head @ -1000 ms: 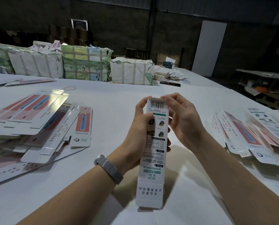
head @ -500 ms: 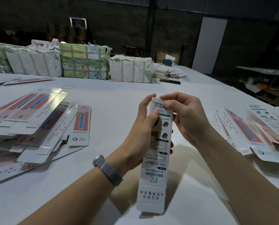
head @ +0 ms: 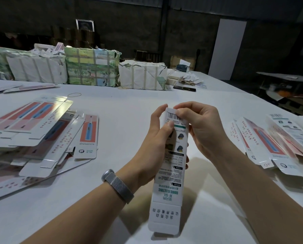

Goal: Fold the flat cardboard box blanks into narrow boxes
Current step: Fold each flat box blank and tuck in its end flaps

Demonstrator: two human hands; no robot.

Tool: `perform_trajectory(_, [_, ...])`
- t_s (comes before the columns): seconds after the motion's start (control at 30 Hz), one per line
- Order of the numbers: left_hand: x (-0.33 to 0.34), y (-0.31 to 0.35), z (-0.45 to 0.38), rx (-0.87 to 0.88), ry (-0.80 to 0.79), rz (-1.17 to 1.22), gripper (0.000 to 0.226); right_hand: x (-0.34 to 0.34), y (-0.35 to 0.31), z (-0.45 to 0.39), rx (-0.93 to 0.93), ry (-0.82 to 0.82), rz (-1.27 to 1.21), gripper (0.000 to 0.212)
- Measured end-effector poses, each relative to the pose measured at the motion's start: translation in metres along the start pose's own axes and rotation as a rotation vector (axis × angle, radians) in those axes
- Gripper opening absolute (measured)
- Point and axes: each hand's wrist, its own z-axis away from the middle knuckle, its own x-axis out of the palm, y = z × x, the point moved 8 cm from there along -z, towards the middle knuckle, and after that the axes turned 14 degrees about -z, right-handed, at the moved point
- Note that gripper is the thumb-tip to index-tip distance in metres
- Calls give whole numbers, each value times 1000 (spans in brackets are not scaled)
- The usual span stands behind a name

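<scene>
Hands held one narrow toothbrush box up over the white bench, right in the middle and close to the person. The box stood tall, a little tilted, so its far end was easy to reach. That looked like the reason for holding it this way: the top end needed closing.

The left hand was wrapped around the long body of the box to keep it steady. Its fingers were curled shut on the box, with the thumb pressed on the printed side just under the barcode. A grey mesh wristband sat on that wrist.

The right hand was at the top end. Its fingers were bent in close and pinched the top flap by the barcode, likely to push it down. The near end of the box had its bottom flap sticking out, not yet tucked in.

Flat box blanks lay in a messy pile on the left of the bench, ready to be picked up. More boxes lay in a pile on the right; I could not tell if they were all folded. Big wrapped bundles sat far back along the bench, and a rubber band lay in front of them.
</scene>
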Motion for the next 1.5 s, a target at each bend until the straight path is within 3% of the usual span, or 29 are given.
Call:
perform_trajectory(0.2, [0,3,0,33,-8,-6,34,3,-4,1,-32,8,-40,21])
perform_trajectory(0.73, [6,11,0,111,-31,-31,58,-1,-9,0,9,27,-26,23])
perform_trajectory(1.0, [0,7,-3,77,-16,31,52,7,-9,1,7,-96,-14,29])
perform_trajectory(1.33, [0,7,-2,30,-52,111,42,10,-19,3,-175,-94,86,34])
perform_trajectory(1.5, [-1,7,-2,25,-51,126,41,11,-17,2,-163,-125,81,33])
